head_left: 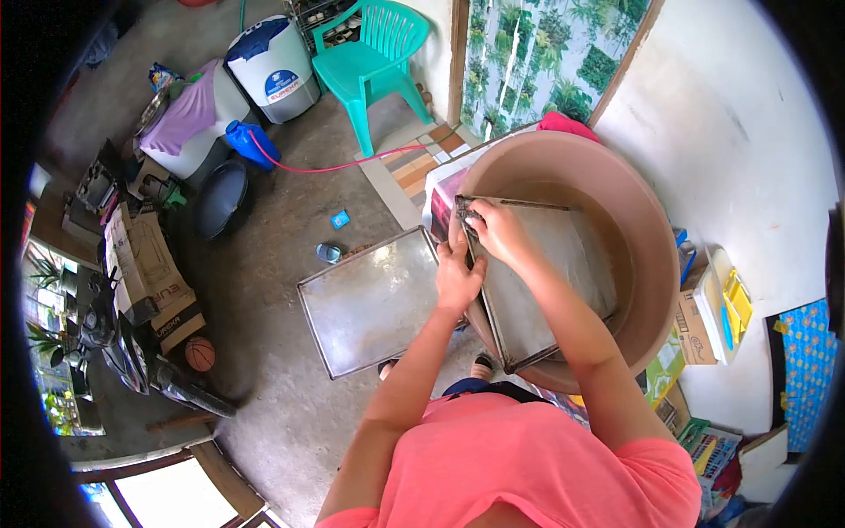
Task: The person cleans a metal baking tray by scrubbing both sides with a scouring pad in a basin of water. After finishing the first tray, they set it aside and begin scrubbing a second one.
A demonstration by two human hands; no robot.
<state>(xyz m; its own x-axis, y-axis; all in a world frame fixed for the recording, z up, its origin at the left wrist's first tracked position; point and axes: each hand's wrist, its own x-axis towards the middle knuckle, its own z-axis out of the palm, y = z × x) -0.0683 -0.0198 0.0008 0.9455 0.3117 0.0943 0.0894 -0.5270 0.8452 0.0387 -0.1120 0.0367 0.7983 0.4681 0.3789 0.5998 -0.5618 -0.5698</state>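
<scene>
A rectangular metal baking tray [537,273] with a dark, stained rim rests tilted in a large brown plastic tub [651,255] of murky water. My left hand [459,276] is closed on the tray's near-left rim. At the upper-left corner, my right hand [500,231] presses a small dark scouring pad [466,214] against the tray, its fingers bunched over it. The pad is mostly hidden by the fingers. A second metal tray [370,299] lies left of the tub, just beside my left hand.
On the concrete floor lie a small blue packet [341,219], a clear container [328,253] and a black basin [222,199]. A green plastic chair [368,66] and a white washing machine [273,70] stand farther back. A pink hose [330,169] crosses the floor. Boxes [695,326] sit right.
</scene>
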